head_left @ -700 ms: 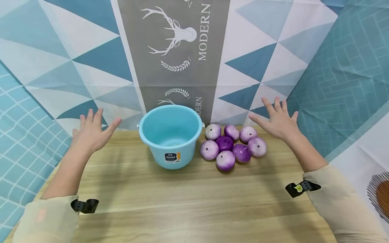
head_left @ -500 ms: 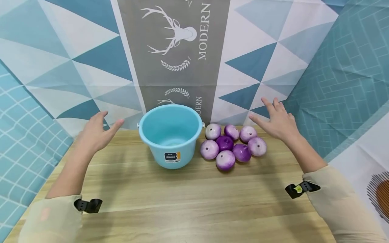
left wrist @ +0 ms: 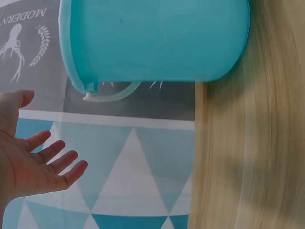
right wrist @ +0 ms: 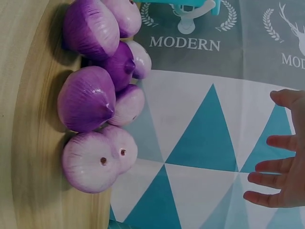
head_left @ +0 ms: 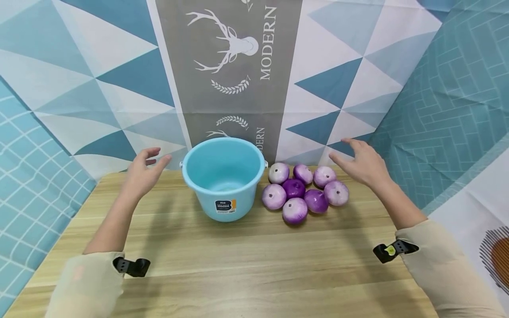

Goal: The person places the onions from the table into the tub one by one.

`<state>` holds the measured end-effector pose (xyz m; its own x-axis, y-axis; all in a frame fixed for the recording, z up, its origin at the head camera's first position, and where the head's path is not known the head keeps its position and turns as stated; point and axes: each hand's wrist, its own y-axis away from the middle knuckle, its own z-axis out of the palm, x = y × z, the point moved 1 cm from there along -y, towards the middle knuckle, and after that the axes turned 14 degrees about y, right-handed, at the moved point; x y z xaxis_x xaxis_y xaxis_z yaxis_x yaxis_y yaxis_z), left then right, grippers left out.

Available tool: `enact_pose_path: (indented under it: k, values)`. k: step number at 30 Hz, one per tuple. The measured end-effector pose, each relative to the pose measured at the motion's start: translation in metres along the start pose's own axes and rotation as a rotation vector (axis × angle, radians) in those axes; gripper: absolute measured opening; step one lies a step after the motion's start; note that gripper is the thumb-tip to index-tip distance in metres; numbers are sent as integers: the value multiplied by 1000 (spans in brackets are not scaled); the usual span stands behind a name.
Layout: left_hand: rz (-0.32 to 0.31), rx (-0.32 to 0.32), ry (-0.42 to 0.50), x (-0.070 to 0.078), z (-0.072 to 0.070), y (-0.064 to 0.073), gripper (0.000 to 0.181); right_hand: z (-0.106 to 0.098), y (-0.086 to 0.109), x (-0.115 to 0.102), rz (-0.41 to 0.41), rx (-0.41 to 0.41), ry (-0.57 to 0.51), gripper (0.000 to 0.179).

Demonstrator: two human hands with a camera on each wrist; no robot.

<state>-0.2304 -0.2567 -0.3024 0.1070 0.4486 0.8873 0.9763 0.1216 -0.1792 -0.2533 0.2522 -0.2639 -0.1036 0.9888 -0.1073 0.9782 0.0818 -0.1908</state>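
Note:
A light blue bucket [head_left: 222, 198] stands upright at the back of the wooden table, its inside bare in the head view. Several purple-and-white onions [head_left: 295, 210] lie bunched just right of it. To the bucket's left my left hand [head_left: 145, 172] hovers, fingers loosely bent, holding nothing; the left wrist view shows that hand [left wrist: 35, 157] apart from the bucket [left wrist: 157, 43]. Beyond the onions on the right, my right hand [head_left: 363, 165] is held in the air, thumb apart from the fingers. In the right wrist view it touches none of the onions [right wrist: 90, 162].
The wooden table [head_left: 246, 269] reaches back to a patterned cloth wall [head_left: 322, 39] printed with triangles and a deer head. Tiled-print cloths flank both sides. A brown round object with a wire-like rim [head_left: 501, 256] shows at the far right edge.
My left hand has moved right, closer to the bucket, and its spread fingers have relaxed. The right hand's fingers have come together and dipped slightly. Bucket and onions have stayed put.

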Motion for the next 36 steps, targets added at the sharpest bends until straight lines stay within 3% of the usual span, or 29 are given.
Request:
enact_pose_path:
  k: [6,17,36]
  values:
    - [-19,54,115,-5,13,0,70,6,0,4,23,31,-27,75]
    - [-30,85,180,-12,24,-1,65,25,-3,7,7,41,-60,69]
    - [-30,143,247,-14,42,-4,55,59,-7,20,60,-7,-175,67]
